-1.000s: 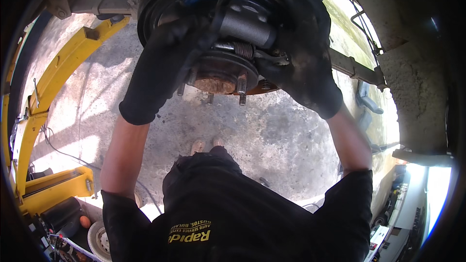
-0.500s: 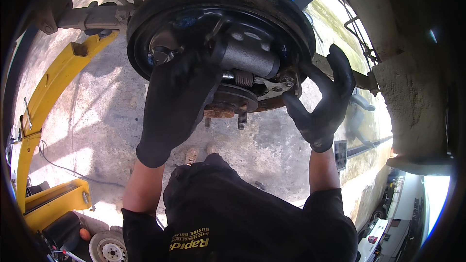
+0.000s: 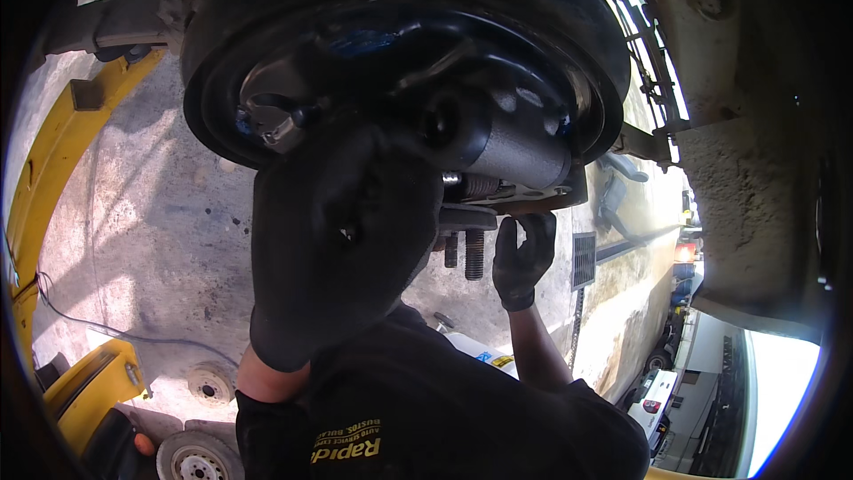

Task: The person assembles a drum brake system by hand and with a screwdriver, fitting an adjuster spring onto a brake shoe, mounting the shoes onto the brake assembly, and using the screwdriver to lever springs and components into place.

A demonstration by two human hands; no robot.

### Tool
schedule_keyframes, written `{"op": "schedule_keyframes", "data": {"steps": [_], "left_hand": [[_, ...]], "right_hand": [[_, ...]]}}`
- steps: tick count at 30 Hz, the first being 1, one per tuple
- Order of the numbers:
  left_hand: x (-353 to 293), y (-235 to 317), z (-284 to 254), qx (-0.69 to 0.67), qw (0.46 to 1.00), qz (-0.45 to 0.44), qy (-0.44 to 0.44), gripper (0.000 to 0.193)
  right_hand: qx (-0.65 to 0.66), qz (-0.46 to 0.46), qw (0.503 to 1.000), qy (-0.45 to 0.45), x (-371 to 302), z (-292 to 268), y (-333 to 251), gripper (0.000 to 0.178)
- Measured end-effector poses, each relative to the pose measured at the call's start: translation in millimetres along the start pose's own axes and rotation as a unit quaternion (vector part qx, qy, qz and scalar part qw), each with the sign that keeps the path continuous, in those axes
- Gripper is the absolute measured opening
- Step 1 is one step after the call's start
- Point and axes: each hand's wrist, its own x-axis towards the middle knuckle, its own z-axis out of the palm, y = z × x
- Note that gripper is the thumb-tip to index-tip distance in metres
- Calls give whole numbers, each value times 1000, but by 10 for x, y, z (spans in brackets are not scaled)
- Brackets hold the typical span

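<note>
**Gloved Hands at a Drum Brake Assembly, Seen from Below**

From my remote post I view, through the head camera, a round black backing plate (image 3: 373, 44) filling the upper middle. A grey cylinder (image 3: 524, 156) with a black end lies across its lower right portion; a coil spring (image 3: 482, 186) sits just below it, and threaded studs (image 3: 474, 256) point downward under the spring. The left hand (image 3: 346, 231), in a black glove, is raised in front of the plate, left of the cylinder; its fingertips are hidden, so I cannot tell its grip. The right hand (image 3: 524, 258), gloved alike, is near the assembly's lower right edge, fingers curled, thumb narrowly apart; I cannot tell whether it touches anything. A yellow lift arm (image 3: 80, 142) curves at left.
</note>
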Motion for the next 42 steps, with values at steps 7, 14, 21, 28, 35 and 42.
{"op": "schedule_keyframes", "data": {"steps": [7,14,21,28,35,42], "left_hand": [[31,-55,28,-1,999,41,16,6],[-7,-74,12,83,995,52,4,11],[-70,-46,-146,91,996,-15,2,25],[64,-186,-424,-56,992,-106,-40,30],[39,-113,-399,50,996,-39,-69,29],[-249,143,-10,43,987,-125,86,26]], "right_hand": [[58,94,987,-113,-633,304,311,29],[0,49,980,-191,-1114,461,627,18],[15,122,979,-162,-1757,579,924,13],[42,164,977,-131,-2364,627,1016,11],[59,135,982,-116,-1922,534,961,15],[33,128,986,-99,-1520,308,1016,16]]}}
